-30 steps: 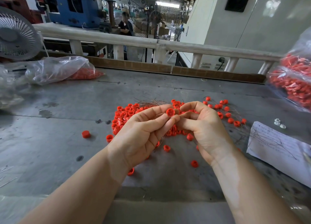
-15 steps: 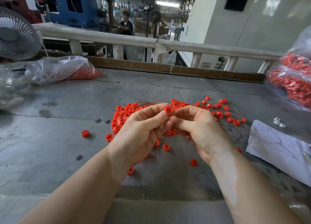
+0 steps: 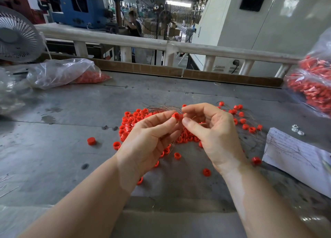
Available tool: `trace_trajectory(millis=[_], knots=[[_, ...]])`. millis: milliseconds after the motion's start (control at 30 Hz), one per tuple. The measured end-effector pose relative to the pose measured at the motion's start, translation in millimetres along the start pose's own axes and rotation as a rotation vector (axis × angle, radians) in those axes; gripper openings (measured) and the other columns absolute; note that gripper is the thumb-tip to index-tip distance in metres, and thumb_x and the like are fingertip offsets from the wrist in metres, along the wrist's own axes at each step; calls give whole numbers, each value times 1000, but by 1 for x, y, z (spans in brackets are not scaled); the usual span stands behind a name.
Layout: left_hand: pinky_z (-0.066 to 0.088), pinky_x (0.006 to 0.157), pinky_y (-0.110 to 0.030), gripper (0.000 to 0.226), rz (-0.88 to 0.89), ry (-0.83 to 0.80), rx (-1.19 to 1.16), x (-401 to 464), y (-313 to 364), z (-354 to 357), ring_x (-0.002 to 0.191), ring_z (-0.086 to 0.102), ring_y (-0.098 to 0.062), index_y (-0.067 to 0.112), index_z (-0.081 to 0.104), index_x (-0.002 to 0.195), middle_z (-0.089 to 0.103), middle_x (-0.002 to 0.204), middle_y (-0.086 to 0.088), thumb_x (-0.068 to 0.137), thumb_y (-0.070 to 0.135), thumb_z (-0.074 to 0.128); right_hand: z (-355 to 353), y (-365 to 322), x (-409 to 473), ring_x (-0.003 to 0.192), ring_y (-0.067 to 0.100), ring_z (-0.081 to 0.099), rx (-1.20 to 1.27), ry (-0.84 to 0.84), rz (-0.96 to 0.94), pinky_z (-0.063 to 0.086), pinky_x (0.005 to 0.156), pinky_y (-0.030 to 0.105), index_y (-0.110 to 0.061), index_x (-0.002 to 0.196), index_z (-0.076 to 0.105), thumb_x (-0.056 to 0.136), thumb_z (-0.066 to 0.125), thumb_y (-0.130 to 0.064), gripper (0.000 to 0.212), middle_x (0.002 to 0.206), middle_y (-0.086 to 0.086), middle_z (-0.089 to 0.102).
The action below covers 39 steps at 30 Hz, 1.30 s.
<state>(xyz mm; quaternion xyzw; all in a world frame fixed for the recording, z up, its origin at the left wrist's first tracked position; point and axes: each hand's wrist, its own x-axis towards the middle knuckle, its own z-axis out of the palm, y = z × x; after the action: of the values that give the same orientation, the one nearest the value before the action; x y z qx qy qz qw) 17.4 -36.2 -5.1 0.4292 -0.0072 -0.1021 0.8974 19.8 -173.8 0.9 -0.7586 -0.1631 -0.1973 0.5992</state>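
Above the middle of the grey metal bench, head view: the hands have drawn slightly apart. Half a second back both sets of fingertips were bunched together on one cap; now a small gap shows.

- Left hand: thumb and forefinger pinch a single red plastic cap, held up over the heap, open end away from the camera.
- Right hand: fingers curled, thumb tip just beside the cap. Whether it pinches a wire is too fine to tell.
- Judgement: one threading or seating action looks finished, or the wire is being drawn through. The cap stays in the left hand.

Materials:
- Loose caps: small, short cylinders, hollow, matt orange-red, heaped and scattered.
- Wires: hair-thin, coppery, springy, fanned behind the heap.
- Bench: scuffed, stained sheet metal.
- Clear crinkled bags and hold more red parts, far left and far right.
- Creased paper sheet lies at right.
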Motion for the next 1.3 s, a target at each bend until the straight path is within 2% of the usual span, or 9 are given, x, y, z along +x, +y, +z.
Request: trace_trajectory(millis=[100,200,367,700,867,1067,1200,1300], knots=[[55,68,-19,31,0,-16,19,-1,0,0,67,67,-8,2,67,96,71,80,-6,66,8,63,2,0,-1,69,0,60,-60,-19,-38,45,67,15,-27,86,72,77,72,-5,23,74,-11,69],[55,70,-20,28,9,-15,34,-1,0,-1,68,68,-9,4,69,92,71,77,-6,65,7,63,3,0,-1,68,-5,58,-132,-12,-76,41,66,8,-27,87,71,79,72,-2,26,75,-14,67],[56,62,-18,32,30,-7,79,-1,0,-2,67,69,-11,2,69,96,72,78,-8,65,6,62,2,1,-1,71,-7,58,-182,-14,-89,39,66,5,-21,89,73,79,72,-4,20,80,-14,67],[58,72,-24,36,57,18,137,-2,-1,-2,76,70,-16,4,70,97,73,87,-13,62,10,64,2,1,-1,71,-1,57,-197,-18,-117,38,65,7,-19,90,74,78,73,-5,18,82,-5,67],[58,70,-23,32,63,22,141,-2,-1,-1,75,71,-16,5,71,94,74,84,-11,63,8,62,4,3,-1,77,-5,58,-208,1,-114,39,69,6,-20,90,73,80,71,-3,20,82,-13,64],[58,65,-21,24,61,28,146,-1,-2,-1,72,71,-14,5,70,95,74,81,-10,73,4,61,4,3,-1,82,-3,60,-222,8,-120,40,73,6,-17,91,74,80,71,-4,18,83,-14,64],[55,59,-18,26,64,14,138,-2,-1,0,65,69,-10,6,70,91,72,74,-7,66,10,63,4,2,-1,81,-1,59,-242,2,-136,40,73,6,-13,93,74,80,70,-2,17,82,-10,64],[56,60,-17,28,40,12,91,-2,-1,-1,63,68,-8,5,68,94,72,73,-6,66,10,64,4,1,-1,83,0,57,-243,-35,-145,39,74,5,-10,97,74,82,67,-2,18,85,-4,64]])
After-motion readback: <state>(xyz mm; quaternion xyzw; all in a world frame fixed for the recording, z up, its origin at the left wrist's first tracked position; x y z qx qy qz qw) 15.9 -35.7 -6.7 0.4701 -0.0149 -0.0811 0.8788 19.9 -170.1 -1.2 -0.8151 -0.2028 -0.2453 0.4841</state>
